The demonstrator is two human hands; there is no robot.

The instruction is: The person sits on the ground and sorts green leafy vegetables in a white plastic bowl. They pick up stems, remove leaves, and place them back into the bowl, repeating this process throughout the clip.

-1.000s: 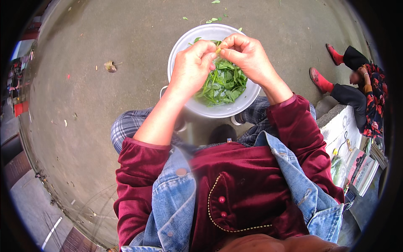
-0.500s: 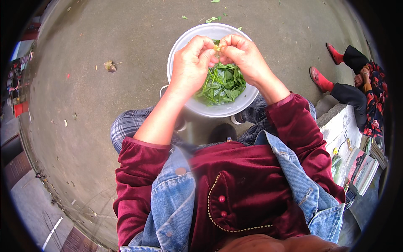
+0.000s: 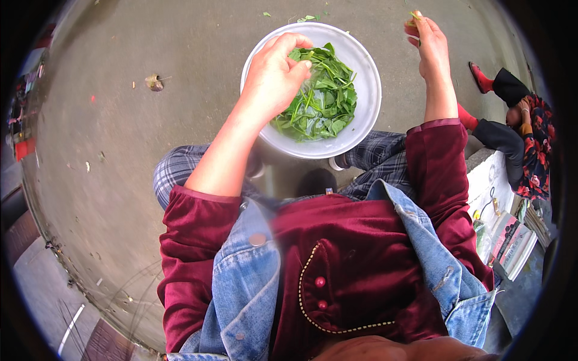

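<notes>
A white plastic basin (image 3: pixel 368 102) stands on the ground before my knees. Leafy greens (image 3: pixel 331 99) with thin stems lie in water inside it. Over the basin's left side is my left hand (image 3: pixel 275 75), thumb and forefinger apart and nothing seen between them; its other fingers are partly hidden. Away to the right of the basin, my right hand (image 3: pixel 430 45) is raised over the ground. Between its fingertips it pinches a small yellow-green leaf scrap (image 3: pixel 413 19).
Green leaf scraps (image 3: pixel 308 18) lie on the concrete beyond the basin. A dry brown leaf (image 3: pixel 155 82) is on the ground at left. Another person (image 3: pixel 512 141) in red socks sits at right, near a white block (image 3: pixel 486 180) and a stack of printed packs (image 3: pixel 512 240).
My hands have come apart from their pinch over the basin. The right moved far to the right with a leaf scrap; the left stayed above the greens.
</notes>
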